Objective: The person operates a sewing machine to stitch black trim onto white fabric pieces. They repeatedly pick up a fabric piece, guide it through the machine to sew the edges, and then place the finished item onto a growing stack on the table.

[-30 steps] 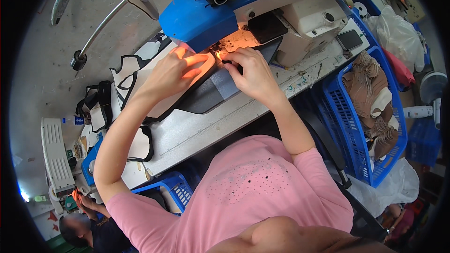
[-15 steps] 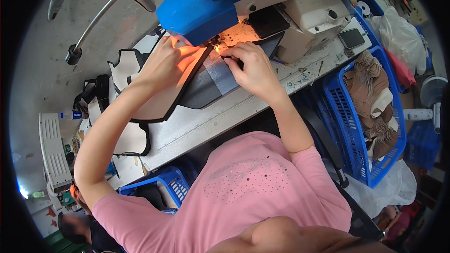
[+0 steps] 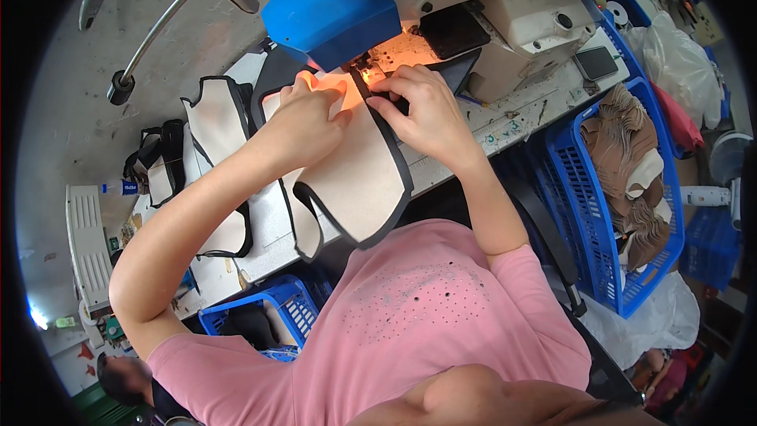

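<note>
A beige fabric panel with black edging (image 3: pixel 359 181) lies under the head of a blue and white sewing machine (image 3: pixel 331 20). Its lower lobes hang past the table's front edge. My left hand (image 3: pixel 307 122) rests on the panel's upper part, fingers bent and gathered on the cloth. Right of the lit needle area, my right hand (image 3: pixel 426 114) pinches the panel's black edge between thumb and fingers. The fingertips partly hide that edge, and the needle itself is hard to make out.
More black-edged beige pieces (image 3: pixel 217 118) lie at the left on the white table (image 3: pixel 272 248). A dark phone-like slab (image 3: pixel 453 31) lies on the machine bed. Blue baskets stand below, one holding brown pieces (image 3: pixel 623 166). Another person (image 3: pixel 126 379) is at lower left.
The panel has swung round and toward me, its beige face now filling the space between my hands. My left hand has moved right and its fingers have drawn together. My right hand has barely moved.
</note>
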Demonstrator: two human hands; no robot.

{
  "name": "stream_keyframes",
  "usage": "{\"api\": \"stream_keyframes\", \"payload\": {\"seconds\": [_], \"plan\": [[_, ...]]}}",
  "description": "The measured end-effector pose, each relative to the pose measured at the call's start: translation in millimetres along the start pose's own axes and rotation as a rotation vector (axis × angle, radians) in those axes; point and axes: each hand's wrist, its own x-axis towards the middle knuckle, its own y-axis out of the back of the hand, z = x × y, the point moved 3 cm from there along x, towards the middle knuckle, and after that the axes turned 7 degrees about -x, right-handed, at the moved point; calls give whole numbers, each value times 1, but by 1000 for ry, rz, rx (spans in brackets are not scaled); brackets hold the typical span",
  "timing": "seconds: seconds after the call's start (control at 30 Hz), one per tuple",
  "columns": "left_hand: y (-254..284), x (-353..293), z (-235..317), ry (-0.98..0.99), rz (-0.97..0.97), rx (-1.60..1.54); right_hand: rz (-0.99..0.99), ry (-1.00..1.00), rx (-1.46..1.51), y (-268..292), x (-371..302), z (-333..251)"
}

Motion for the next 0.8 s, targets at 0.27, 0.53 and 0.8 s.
{"api": "stream_keyframes", "payload": {"seconds": [0.27, 0.53, 0.8], "plan": [[4, 6, 4, -72, 57, 166, 21, 48, -56, 0, -1, -1], [3, 38, -28, -29, 166, 232, 9, 92, -123, -3, 0, -2], [7, 84, -81, -392, 325, 82, -4, 113, -188, -9, 3, -6]]}}
